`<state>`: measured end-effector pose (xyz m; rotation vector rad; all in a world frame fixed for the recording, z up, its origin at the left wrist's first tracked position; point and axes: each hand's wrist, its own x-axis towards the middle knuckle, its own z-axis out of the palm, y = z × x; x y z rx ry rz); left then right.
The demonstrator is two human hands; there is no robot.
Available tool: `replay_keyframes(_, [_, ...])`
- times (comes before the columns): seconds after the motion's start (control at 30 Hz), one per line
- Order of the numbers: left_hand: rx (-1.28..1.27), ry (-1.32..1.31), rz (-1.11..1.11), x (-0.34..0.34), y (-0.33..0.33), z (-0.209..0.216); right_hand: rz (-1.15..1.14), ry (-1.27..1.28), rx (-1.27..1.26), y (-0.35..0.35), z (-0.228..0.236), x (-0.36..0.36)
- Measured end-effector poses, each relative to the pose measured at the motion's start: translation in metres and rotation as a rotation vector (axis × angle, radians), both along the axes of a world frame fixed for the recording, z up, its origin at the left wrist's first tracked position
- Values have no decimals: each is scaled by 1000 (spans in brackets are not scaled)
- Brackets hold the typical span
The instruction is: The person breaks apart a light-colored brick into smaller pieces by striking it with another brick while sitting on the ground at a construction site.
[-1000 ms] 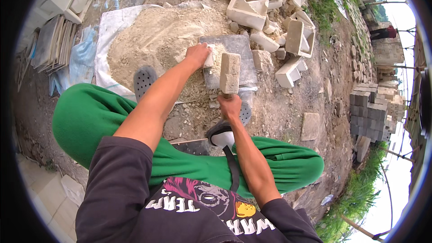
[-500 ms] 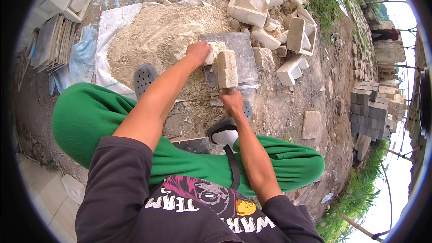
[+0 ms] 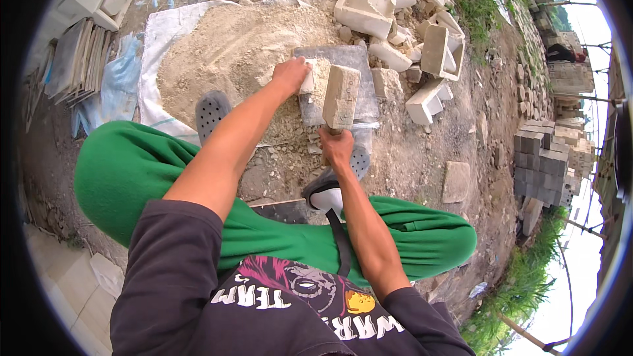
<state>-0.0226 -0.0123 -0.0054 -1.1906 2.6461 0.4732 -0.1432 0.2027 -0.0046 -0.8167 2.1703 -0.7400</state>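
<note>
Left hand [image 3: 292,76]: fingers closed over a pale piece [image 3: 307,83], seemingly pinching it; the far side of the grip is hidden.
Right hand [image 3: 337,147]: wrapped round the handle of a mallet, whose dusty, block-shaped head [image 3: 341,96] points away from the person.
Pale piece: at the left part of a dark grey slab [image 3: 347,58], between the heap and the mallet head; whether it rests flat cannot be told.
Mallet head: over the right part of the slab, apart from the pale piece; it looks lifted.
Slab: pale crumbs [image 3: 320,72] lie beside the held piece, so some breaking-down seems done here.
Heap [image 3: 224,46]: a broad spread of fine, pale rubble on a white sheet [image 3: 150,86], far left; judging by its size, much material is already crushed.
Broken blocks [image 3: 364,14]: a pile at far right, in large, angular, partly hollow pieces, not crushed.
Chunk [image 3: 386,84]: just right of the slab, whole-looking.
Progress: apparently well under way, with the held piece unfinished and plenty of coarse material left.
</note>
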Motion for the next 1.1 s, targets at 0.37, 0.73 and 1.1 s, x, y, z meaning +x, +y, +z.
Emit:
replay_keyframes(0.37, [58,-30,48,-2,-2,7,15,-96,-18,-8,15,-9])
replay_keyframes(0.73, [20,9,25,0,-4,-8,37,55,1,-29,34,-11])
replay_keyframes(1.1, [-39,178,122,11,-16,-57,105,1,38,-24,31,-7])
